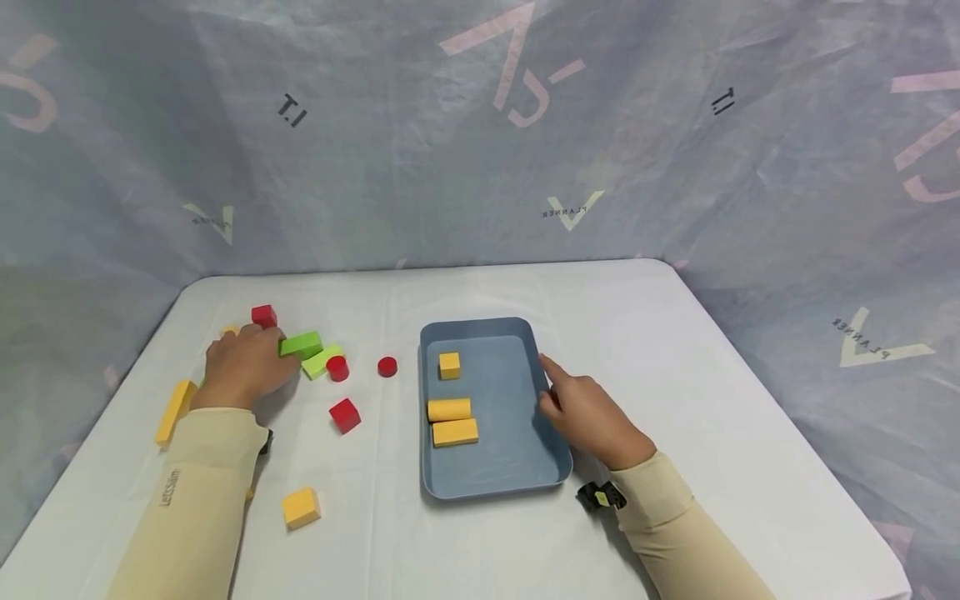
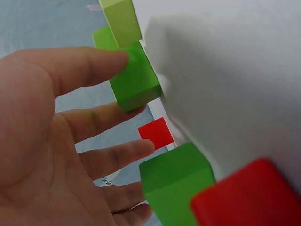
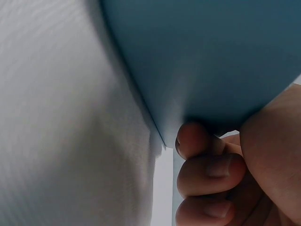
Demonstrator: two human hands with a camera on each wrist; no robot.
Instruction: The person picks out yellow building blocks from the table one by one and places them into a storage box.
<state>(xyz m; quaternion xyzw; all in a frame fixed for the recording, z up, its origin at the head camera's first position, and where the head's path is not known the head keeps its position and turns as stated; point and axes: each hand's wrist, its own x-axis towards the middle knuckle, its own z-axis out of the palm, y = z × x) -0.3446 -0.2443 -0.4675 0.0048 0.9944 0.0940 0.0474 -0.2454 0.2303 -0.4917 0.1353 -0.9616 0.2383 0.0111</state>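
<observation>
Over the left part of the table, my left hand [image 1: 247, 362] pinches a bright green block [image 1: 302, 344] between thumb and fingers. In the left wrist view the thumb lies across this green block [image 2: 136, 77]. A lighter green block [image 1: 322, 363] lies beside it, next to a red round piece [image 1: 337, 369]. Just beyond the hand sits a red cube [image 1: 264, 316]. My right hand [image 1: 596, 412] grips the right wall of a blue-grey tray [image 1: 498, 490]; its fingers [image 3: 207, 174] are curled against the tray's outside in the right wrist view.
Inside the tray are a yellow cube [image 1: 449, 366], a yellow cylinder [image 1: 449, 409] and a yellow block [image 1: 455, 432]. Left of it lie a red disc [image 1: 387, 367], a red cube [image 1: 345, 415] and a yellow cube [image 1: 302, 508]. A long yellow block [image 1: 176, 412] lies by the left forearm.
</observation>
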